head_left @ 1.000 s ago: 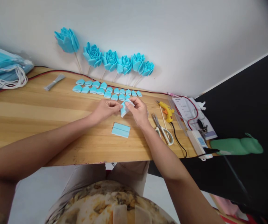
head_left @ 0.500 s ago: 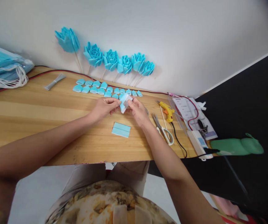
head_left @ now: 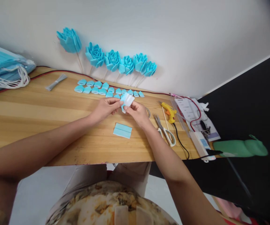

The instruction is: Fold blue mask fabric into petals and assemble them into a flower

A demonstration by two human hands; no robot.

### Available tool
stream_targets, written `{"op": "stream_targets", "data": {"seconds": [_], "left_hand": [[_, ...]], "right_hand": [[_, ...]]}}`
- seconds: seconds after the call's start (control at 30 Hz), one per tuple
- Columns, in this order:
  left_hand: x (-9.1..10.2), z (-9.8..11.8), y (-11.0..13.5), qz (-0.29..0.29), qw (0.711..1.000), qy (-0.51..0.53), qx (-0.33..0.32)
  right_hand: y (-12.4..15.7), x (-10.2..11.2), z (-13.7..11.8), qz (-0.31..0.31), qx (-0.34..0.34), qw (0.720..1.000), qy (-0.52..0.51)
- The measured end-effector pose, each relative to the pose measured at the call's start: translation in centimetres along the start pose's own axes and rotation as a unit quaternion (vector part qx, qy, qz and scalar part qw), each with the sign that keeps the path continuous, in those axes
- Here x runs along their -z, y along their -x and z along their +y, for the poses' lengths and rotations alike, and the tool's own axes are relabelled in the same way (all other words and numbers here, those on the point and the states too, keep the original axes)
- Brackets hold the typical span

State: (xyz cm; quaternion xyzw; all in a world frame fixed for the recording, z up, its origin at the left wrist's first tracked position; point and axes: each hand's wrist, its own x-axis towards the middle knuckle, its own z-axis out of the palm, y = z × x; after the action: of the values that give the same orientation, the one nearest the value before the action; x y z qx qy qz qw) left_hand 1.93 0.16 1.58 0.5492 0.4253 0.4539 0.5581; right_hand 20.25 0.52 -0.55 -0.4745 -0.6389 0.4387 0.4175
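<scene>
Between my two hands is a small piece of mask fabric [head_left: 128,100], blue on one side and white on the other, partly folded. My left hand [head_left: 105,107] pinches its left edge with thumb and fingers. My right hand [head_left: 138,114] grips its lower right part, the thumb in front and the other fingers partly hidden behind. Below the hands a flat pleated blue fabric piece [head_left: 122,130] lies on the wooden table [head_left: 62,128]. Just beyond them, folded blue petals [head_left: 94,90] sit in two rows.
Several blue fabric flowers [head_left: 112,60] on sticks lean against the wall. To the right lie scissors [head_left: 164,131], a yellow glue gun [head_left: 169,112], a tape roll [head_left: 148,112], a power strip [head_left: 201,144] and a green bottle [head_left: 239,148]. Bagged masks [head_left: 2,67] and thin ties [head_left: 56,82] are at left.
My right thumb has moved down and left on the fabric piece, and more of its white side shows, its upper right part opened out. My left hand keeps its pinch.
</scene>
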Motion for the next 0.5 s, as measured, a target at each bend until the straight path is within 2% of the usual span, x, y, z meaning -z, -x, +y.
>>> {"op": "stream_targets", "data": {"seconds": [0.13, 0.23, 0.33, 0.5], "left_hand": [[0.1, -0.2, -0.1, 0.001, 1.0, 0.006, -0.003], [0.2, -0.4, -0.3, 0.018, 0.999, 0.038, 0.012], [0.2, -0.6, -0.4, 0.03, 0.998, 0.058, 0.019], [0.2, -0.6, -0.5, 0.032, 0.997, 0.065, 0.016]], "right_hand": [[0.0, 0.0, -0.3, 0.003, 0.016, 1.0, -0.001], [0.1, 0.1, -0.9, 0.075, 0.055, 0.996, -0.009], [0.3, 0.1, -1.6, 0.13, 0.103, 0.986, 0.028], [0.6, -0.1, -1.8, 0.102, 0.169, 0.973, 0.12]]}}
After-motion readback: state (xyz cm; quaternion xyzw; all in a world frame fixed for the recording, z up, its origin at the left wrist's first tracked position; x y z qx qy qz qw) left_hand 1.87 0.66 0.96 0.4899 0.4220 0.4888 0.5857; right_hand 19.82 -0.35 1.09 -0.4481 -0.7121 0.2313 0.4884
